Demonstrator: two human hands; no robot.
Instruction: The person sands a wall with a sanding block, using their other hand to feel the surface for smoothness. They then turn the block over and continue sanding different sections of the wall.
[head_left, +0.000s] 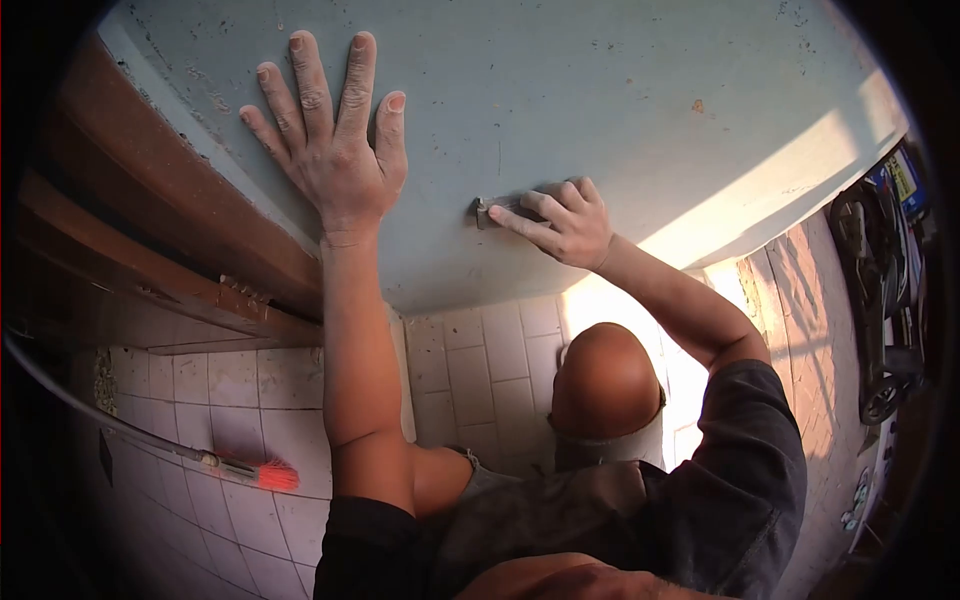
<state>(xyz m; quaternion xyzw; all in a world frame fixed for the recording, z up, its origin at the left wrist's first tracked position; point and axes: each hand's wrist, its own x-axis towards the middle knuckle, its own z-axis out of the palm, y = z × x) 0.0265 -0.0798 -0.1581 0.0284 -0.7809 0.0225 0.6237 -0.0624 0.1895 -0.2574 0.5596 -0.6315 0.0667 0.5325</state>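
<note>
Fingers spread, my left hand (345, 150) lies flat against the pale blue-grey wall (560, 90), coated in whitish dust. Lower and to the right, my right hand (565, 222) is closed around a small scraper (482, 212), whose handle is mostly hidden by the fingers. The index finger stretches along the tool toward its blade, which touches the wall. Small chips and dark marks dot the painted surface around both hands.
A brown wooden door frame (190, 190) borders the wall on the left. On the tiled floor (225, 390) lies a brush with red bristles (277, 476). My bent knee (608, 380) is close below the wall. A dark wheeled vehicle (880, 300) stands at the far right.
</note>
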